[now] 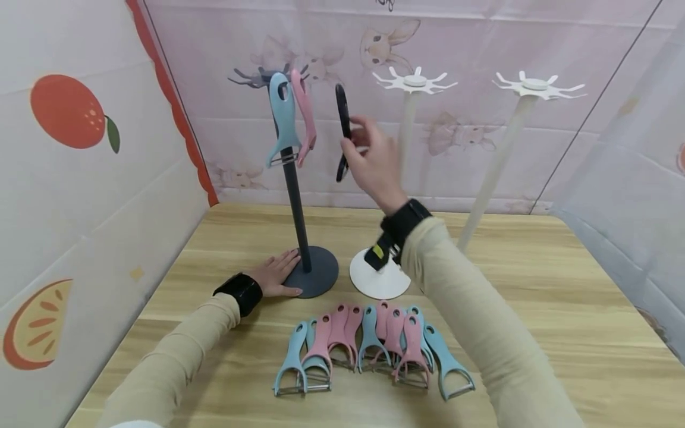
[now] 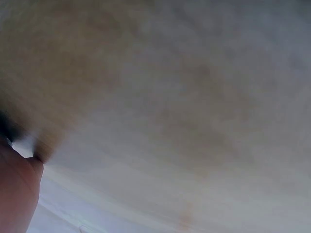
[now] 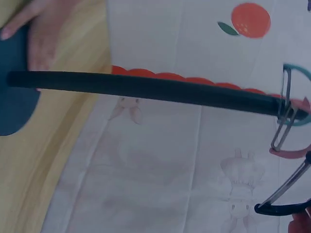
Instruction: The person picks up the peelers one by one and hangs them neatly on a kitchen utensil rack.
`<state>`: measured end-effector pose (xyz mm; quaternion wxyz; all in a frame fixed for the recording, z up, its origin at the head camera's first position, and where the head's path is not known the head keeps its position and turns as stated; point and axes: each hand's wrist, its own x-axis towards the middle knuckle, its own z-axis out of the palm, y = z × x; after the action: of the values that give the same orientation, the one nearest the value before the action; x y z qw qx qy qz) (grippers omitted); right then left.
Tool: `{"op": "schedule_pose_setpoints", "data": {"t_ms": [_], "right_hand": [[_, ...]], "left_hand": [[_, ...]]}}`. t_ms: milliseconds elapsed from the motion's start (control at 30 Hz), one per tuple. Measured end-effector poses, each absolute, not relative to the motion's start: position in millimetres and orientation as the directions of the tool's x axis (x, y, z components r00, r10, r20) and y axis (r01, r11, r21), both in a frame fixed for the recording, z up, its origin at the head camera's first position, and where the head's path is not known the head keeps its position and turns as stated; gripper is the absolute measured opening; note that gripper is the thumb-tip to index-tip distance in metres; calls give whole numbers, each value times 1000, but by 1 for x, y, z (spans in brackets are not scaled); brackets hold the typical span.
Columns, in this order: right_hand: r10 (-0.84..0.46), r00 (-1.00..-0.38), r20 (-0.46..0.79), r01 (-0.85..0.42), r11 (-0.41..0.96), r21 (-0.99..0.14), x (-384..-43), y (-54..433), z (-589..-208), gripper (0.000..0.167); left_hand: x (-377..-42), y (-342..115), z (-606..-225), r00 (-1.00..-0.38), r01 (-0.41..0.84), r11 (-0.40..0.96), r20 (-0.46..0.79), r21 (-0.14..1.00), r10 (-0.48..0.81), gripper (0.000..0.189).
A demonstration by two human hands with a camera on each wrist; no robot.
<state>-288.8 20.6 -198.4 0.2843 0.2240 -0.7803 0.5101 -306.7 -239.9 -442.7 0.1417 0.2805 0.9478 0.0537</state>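
Note:
My right hand (image 1: 374, 160) pinches a black Y-shaped peeler (image 1: 342, 110) upright in the air, right of the dark stand (image 1: 294, 202). In the right wrist view, the peeler's black head (image 3: 282, 209) and blade are seen at the lower right edge. A blue peeler (image 1: 282, 110) and a pink peeler (image 1: 305, 113) hang from the dark stand's hooked top. With fingers spread, my left hand (image 1: 273, 276) rests on the dark round base (image 1: 321, 273) and the table. Only a small part of the left hand (image 2: 18, 189) shows, blurred, in the left wrist view.
Several blue and pink peelers lie bunched on the wooden table (image 1: 225, 368) at the front. Two white stands with hooked tops (image 1: 414, 81) (image 1: 535, 86) stand behind the right arm, which partly hides them. Printed cloth walls (image 1: 342, 35) enclose the table.

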Motion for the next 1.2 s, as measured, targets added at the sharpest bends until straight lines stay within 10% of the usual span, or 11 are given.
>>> {"op": "schedule_pose_setpoints", "data": {"t_ms": [633, 1000, 1200], "right_hand": [[-269, -738, 620, -651, 528, -546, -319, -6, -166, 36], [-369, -739, 563, -666, 523, -532, -315, 7, -226, 33], [-531, -784, 321, -619, 642, -452, -311, 14, -287, 38]], "left_hand": [[-304, -239, -447, -802, 506, 841, -254, 190, 540, 96], [-309, -241, -446, -808, 510, 842, -237, 179, 540, 95], [-308, -240, -445, -806, 506, 843, -247, 181, 537, 93]]}}
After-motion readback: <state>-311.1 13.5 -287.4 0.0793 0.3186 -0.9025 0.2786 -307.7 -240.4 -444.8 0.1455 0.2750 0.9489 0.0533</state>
